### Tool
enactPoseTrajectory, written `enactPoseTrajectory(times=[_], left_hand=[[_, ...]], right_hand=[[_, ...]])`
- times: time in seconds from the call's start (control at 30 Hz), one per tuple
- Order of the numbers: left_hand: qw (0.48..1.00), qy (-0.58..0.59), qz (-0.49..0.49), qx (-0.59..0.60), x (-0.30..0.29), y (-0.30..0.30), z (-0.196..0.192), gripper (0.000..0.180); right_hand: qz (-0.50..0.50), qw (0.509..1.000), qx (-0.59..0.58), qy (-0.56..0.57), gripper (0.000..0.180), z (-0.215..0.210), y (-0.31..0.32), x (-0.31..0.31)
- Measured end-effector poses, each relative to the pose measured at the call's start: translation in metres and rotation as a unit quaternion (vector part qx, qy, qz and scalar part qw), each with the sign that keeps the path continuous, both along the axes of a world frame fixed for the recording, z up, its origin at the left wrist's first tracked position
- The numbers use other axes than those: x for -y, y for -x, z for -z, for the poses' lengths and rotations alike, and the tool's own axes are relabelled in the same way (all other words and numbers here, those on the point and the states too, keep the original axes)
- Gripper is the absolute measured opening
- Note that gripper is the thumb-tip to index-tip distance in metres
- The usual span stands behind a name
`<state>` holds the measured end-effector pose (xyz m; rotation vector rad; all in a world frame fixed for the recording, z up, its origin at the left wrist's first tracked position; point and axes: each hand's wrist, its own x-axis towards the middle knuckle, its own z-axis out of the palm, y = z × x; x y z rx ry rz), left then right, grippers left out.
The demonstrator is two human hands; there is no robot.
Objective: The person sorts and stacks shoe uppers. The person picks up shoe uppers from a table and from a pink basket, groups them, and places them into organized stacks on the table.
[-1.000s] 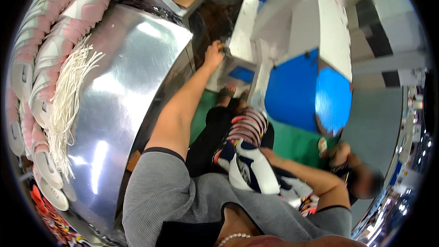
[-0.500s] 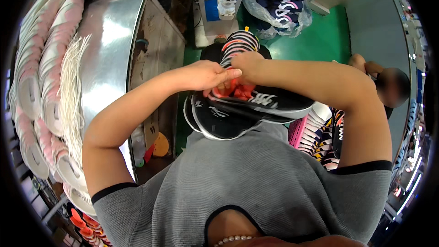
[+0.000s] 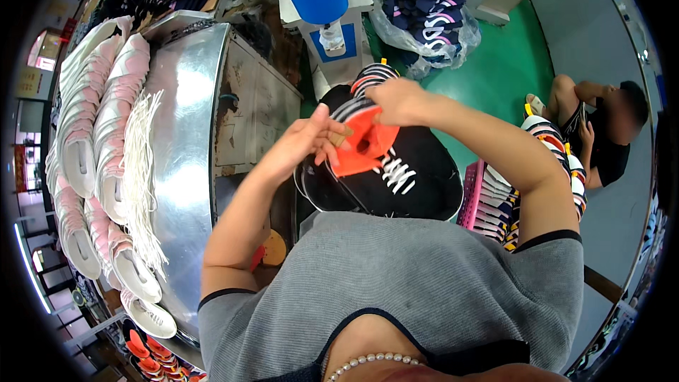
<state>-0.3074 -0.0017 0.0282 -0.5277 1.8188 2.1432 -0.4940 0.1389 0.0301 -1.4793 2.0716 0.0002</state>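
Right of the metal table (image 3: 187, 138), a black shoe upper (image 3: 428, 170)

On the side away from the table, the right hand (image 3: 399, 102) grasps the upper by its edge, beside the orange lining (image 3: 362, 147). Nearer the table, the left hand (image 3: 308, 141) has its thumb raised and fingers at the lining; whether they grip cannot be told. Along the table's left part lie white cords (image 3: 145, 170) and rows of pink-and-white shoes (image 3: 113, 127).

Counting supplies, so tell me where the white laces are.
In the head view, the white laces lie at left on the metal table, right of the stacked pink-and-white uppers.
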Motion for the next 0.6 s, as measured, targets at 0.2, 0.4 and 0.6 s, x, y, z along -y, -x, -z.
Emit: enactPoseTrajectory(times=[0.2, 0.4, 0.6], left_hand=[[0.966, -0.236, -0.092, -0.047, -0.007, 0.004, -0.081, 0.092], [0.972, -0.123, -0.178, -0.095, 0.019, 0.005, 0.028, 0.054], [0.898, -0.369, -0.227, 0.074, 0.022, -0.01, 0.076, 0.072]], right_hand=[[0.103, 0.931, -0.042, 0.347, 0.034, -0.068, 0.003, 0.008], [0.107, 0.949, 0.186, 0.232, 0.055, -0.002, -0.027, 0.074], [0.093, 0.932, 0.342, 0.075, 0.083, 0.074, -0.067, 0.042]])
